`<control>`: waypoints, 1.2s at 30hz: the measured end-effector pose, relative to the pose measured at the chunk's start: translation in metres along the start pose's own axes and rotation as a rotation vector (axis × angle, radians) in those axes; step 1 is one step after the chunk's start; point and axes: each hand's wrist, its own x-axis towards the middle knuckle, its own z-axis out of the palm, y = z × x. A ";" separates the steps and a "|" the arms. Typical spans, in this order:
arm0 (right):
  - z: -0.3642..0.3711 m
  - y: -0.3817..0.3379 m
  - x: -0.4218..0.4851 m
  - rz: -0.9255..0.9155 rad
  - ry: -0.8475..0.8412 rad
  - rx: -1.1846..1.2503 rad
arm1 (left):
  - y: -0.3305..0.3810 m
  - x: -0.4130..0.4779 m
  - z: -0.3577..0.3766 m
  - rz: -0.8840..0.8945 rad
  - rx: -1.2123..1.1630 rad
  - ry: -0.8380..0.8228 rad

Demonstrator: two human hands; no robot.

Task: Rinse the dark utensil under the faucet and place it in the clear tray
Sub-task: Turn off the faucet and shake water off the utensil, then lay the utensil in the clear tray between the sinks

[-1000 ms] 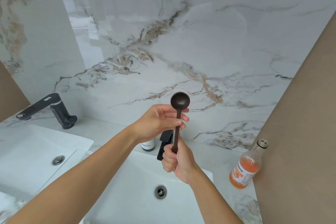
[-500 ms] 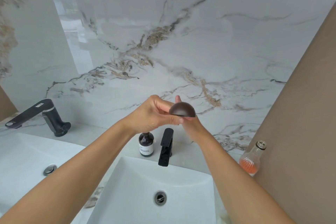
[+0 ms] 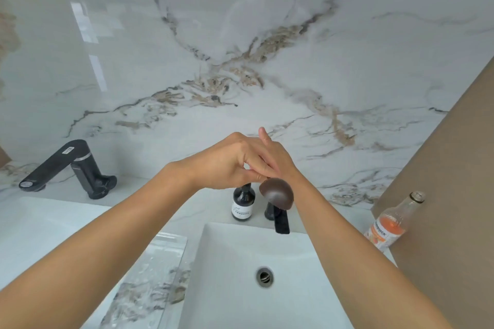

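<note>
The dark utensil [image 3: 276,193] is a round-bowled spoon whose bowl points toward me, above the black faucet [image 3: 281,223]. Its handle is hidden under my hands. My left hand [image 3: 227,163] lies across the top and pinches the neck just behind the bowl. Partly covered by the left, my right hand [image 3: 280,157] sits behind it around the hidden handle, with one finger sticking up. The clear tray [image 3: 163,256] lies on the counter left of the white sink [image 3: 227,262], wet and holding nothing. No water runs from the faucet.
A small dark bottle [image 3: 242,205] stands just left of the faucet. An open bottle of orange drink [image 3: 387,227] leans by the brown side wall [image 3: 454,195]. A second black faucet [image 3: 66,165] and basin [image 3: 40,222] are at the left.
The spoon stood upright, then tipped until its bowl faces me and dropped lower toward the faucet. My left hand came over my right hand. The view shifted, bringing the tray into sight.
</note>
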 end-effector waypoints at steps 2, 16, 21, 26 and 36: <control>0.017 -0.005 0.002 0.066 -0.050 0.074 | -0.013 -0.020 -0.003 -0.031 -0.048 0.017; 0.219 0.006 -0.081 0.433 -0.296 0.818 | -0.127 -0.198 -0.001 -1.064 -0.764 0.405; 0.279 0.006 -0.114 0.603 -0.311 0.832 | -0.144 -0.255 0.022 -1.312 -0.854 0.293; 0.315 0.005 -0.137 0.780 -0.304 0.752 | -0.149 -0.294 0.049 -1.402 -0.841 0.145; 0.344 0.002 -0.152 1.013 -0.339 0.665 | -0.145 -0.320 0.098 -1.558 -0.629 -0.072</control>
